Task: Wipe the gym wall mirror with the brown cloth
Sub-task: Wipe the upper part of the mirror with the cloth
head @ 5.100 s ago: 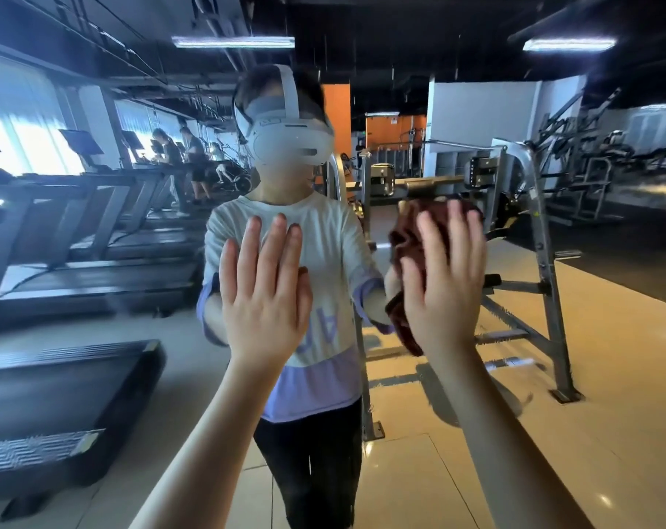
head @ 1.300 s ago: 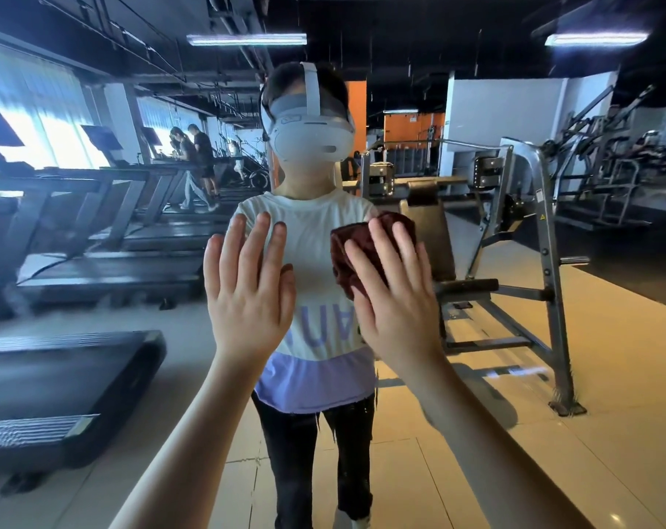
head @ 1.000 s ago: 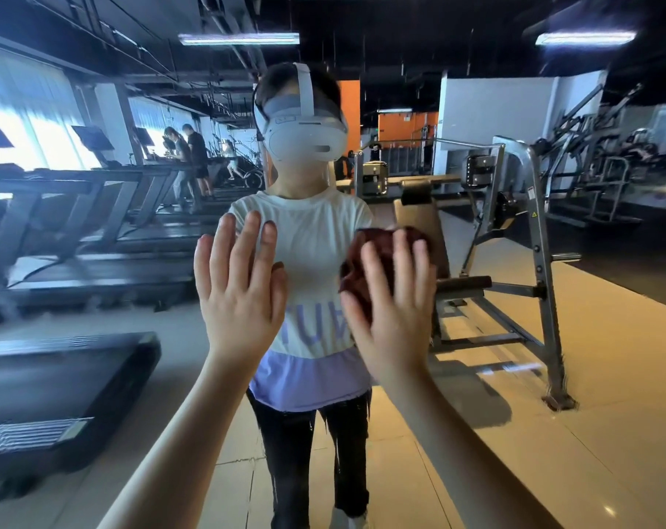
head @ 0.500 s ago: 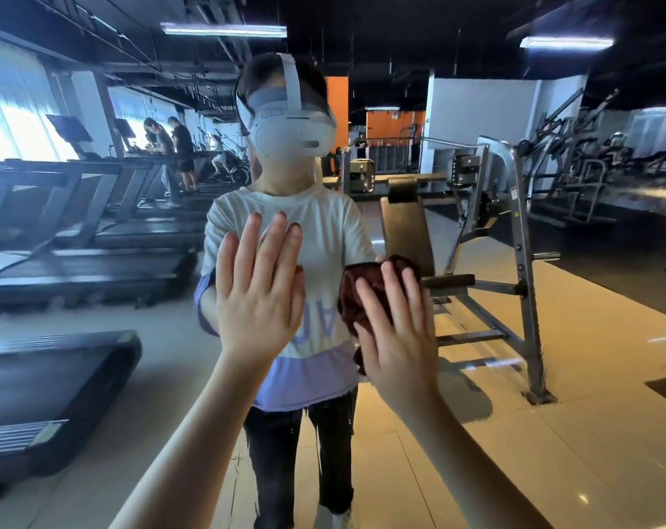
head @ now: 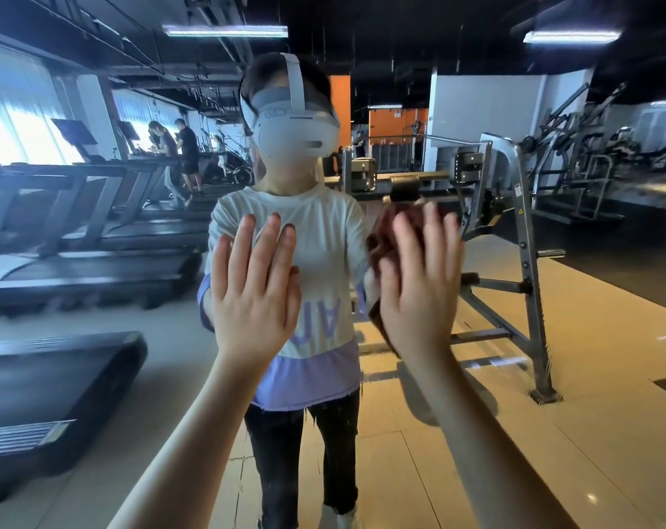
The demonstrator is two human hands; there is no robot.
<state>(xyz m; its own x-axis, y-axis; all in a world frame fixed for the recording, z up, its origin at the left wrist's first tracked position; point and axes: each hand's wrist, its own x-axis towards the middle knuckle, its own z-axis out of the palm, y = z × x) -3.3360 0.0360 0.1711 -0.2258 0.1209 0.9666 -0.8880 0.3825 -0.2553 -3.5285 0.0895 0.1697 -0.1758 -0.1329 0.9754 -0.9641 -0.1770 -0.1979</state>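
Our left hand (head: pixel 253 292) lies flat on the big shiny wall mirror (head: pixel 610 357). Our flat right hand (head: pixel 419 295) presses the crumpled brown cloth (head: pixel 381 238). Black treadmills (head: pixel 95 261) fill the left.

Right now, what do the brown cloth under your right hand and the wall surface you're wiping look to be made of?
The brown cloth looks like soft fabric, matte reddish-brown, bunched in folds under the flat right hand; motion blur hides the weave. The mirror is likely glass, glossy and smooth: it reflects the gym, and the left hand meets its own reflection.
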